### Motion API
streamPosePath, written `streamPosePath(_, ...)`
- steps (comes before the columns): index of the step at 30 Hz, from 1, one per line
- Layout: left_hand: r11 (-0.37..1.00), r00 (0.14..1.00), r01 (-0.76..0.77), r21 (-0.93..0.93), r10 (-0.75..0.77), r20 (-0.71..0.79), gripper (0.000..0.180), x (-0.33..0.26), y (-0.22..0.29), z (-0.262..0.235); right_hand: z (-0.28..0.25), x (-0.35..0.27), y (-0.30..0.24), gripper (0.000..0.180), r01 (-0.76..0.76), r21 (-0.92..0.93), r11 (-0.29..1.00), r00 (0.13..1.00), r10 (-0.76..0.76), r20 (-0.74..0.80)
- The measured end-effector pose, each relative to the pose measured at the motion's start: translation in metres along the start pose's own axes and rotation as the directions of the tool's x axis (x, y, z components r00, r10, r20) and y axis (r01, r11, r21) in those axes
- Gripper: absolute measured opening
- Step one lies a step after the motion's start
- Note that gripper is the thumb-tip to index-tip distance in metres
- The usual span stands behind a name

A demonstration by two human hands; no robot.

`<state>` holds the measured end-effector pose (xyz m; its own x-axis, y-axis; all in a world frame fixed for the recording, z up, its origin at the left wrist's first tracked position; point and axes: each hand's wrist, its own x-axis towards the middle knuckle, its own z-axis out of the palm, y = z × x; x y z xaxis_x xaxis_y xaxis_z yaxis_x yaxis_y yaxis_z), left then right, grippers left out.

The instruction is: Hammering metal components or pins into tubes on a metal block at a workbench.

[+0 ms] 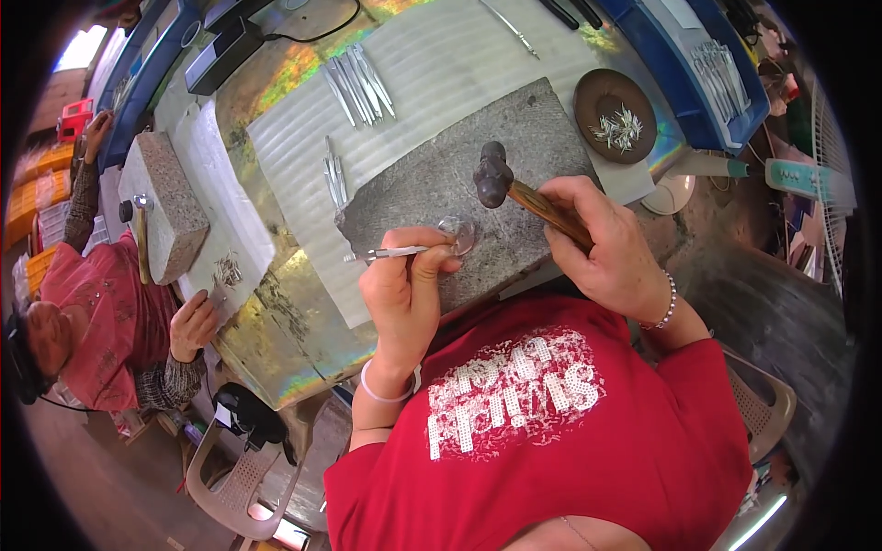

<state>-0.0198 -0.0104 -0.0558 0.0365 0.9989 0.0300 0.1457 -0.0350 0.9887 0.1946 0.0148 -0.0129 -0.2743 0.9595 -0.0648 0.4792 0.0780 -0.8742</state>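
Note:
In my left hand (401, 294), thumb and fingers pinch a slim silver pen-like rod (390, 253), held nearly level above the stone. Beside those fingertips is a small clear round piece (466, 235) on the grey stone block (423, 188); whether my fingers touch it I cannot tell. My right hand (611, 248) is closed around the wooden handle of a hammer (494, 176). Its dark rounded head is raised over the block, up and to the right of the clear piece.
Bundles of slim silver rods (356, 84) lie on white foam sheeting (285, 147). Right of the block stands a brown round dish (585, 103) with small metal pieces, near a blue bin (755, 124). At left, a co-worker (110, 312) sits by another stone block (161, 207).

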Motion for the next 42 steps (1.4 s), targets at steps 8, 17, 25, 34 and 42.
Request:
streamPosePath(8,0.998,1.0,0.028,-0.06,-0.028,0.005,0.006,-0.001,-0.001,0.001,0.001,0.001,0.0,0.03,0.006,0.024,1.0,1.0,-0.006,-0.007)
streamPosePath(17,0.755,0.89,-0.426,0.499,0.448,0.081,0.032,0.0,0.001,0.01,0.003,0.0,-0.004,0.029,0.018,0.088,0.996,1.0,-0.02,0.02)
streamPosePath(25,0.746,0.89,-0.449,0.491,0.422,0.172,0.027,0.004,0.008,0.004,0.002,0.005,-0.023,0.029,0.161,0.309,0.937,0.972,-0.206,0.118)
streamPosePath(34,0.744,0.899,-0.438,0.504,0.364,0.245,0.03,0.002,0.01,-0.006,0.008,0.027,-0.064,0.022,0.494,0.065,0.867,0.813,-0.487,0.32)
streamPosePath(42,0.784,0.897,-0.437,0.441,0.413,0.154,0.018,0.004,0.005,-0.009,-0.024,-0.008,-0.073,0.039,0.357,0.086,0.93,0.908,-0.367,0.202)
